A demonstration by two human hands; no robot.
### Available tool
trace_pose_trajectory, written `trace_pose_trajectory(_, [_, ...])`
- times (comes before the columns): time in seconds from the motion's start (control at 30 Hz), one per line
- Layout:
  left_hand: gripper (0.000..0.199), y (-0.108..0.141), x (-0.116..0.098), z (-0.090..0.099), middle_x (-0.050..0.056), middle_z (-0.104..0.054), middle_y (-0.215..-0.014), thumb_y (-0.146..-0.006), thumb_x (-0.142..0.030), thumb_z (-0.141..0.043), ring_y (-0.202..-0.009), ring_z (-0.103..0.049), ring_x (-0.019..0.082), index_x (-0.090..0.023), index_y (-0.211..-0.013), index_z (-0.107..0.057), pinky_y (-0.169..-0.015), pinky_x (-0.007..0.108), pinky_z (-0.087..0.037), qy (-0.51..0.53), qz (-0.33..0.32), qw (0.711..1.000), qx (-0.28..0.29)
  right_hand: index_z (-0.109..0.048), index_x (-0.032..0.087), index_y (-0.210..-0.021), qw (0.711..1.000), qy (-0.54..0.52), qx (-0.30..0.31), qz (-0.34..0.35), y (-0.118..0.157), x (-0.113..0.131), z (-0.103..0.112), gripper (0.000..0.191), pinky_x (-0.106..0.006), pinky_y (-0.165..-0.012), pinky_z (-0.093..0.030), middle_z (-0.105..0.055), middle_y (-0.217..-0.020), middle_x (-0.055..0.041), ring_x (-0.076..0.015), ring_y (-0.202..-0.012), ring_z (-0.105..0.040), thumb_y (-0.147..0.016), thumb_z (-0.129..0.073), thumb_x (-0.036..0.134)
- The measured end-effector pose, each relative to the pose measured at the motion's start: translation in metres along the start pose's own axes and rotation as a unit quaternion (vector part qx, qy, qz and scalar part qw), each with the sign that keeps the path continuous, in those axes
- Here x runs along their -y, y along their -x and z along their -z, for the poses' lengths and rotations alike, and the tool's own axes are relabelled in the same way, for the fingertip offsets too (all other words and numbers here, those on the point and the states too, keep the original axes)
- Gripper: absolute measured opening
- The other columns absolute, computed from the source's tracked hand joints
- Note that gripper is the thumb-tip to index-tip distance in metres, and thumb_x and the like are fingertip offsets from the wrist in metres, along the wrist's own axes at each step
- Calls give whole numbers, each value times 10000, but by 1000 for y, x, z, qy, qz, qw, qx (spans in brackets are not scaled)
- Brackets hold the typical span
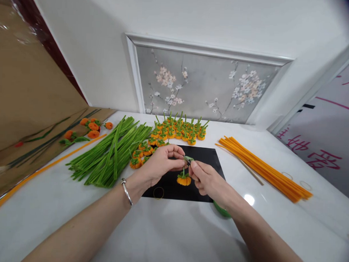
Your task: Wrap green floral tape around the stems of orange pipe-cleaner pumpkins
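My left hand (164,161) is closed, with thumb and fingertips pinching a small pale-green strip (188,158) in front of me. My right hand (207,177) is also closed and grips the strip's other end; a thin dark edge shows there, too small to name. Just below the fingertips is a small orange pipe-cleaner pumpkin (184,180) with a green stem, over the black mat (210,159). Whether it hangs from the fingers or rests on the mat, I cannot tell. Part of a round green object (221,210) shows under my right wrist.
Rows of similar orange pumpkins (178,133) stand behind the mat. Green pipe cleaners (110,155) lie in a heap at left, orange ones (261,168) at right. Orange flowers (93,127) lie at far left. A rubber band (158,192) is on the mat. The wall closes the back.
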State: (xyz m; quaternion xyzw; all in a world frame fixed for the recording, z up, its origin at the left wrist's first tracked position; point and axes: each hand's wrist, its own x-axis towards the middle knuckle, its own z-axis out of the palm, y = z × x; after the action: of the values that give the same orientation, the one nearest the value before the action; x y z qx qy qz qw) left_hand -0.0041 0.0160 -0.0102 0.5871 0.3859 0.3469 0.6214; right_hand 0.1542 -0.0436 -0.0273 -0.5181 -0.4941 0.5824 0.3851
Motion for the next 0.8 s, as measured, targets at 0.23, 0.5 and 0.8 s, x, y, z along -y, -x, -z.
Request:
trace_pose_trajectory(0.23, [229,0,0,0,-13,-617,-773,-687,-119,-726,-714,-664,105,-146,-852,-569,-661,209,-536,-4,5,1000,-2,-422,209,-715,997,52,-41,50,-1,1,5,371,-188,-384,-166,-248,-571,79,-69,-436,-216,-917,-365,515])
trace_pose_trajectory(0.5, [256,-3,2,2,11,-651,-743,-676,-152,-763,-733,-684,133,-137,-834,-562,-665,218,-537,5,23,1000,-2,-552,154,-1028,824,455,-317,113,-27,-21,67,220,-302,-662,-389,-640,-854,-94,-226,-775,-591,-905,-456,309])
trace_pose_trajectory(0.8, [259,1,1,-1,16,-650,-787,-659,-149,-766,-728,-618,95,-134,-850,-592,-728,230,-510,-81,-43,996,18,-656,173,-975,787,537,-297,57,-36,-37,74,170,-408,-798,-403,-634,-1037,-145,-312,-1034,-559,-860,-545,231])
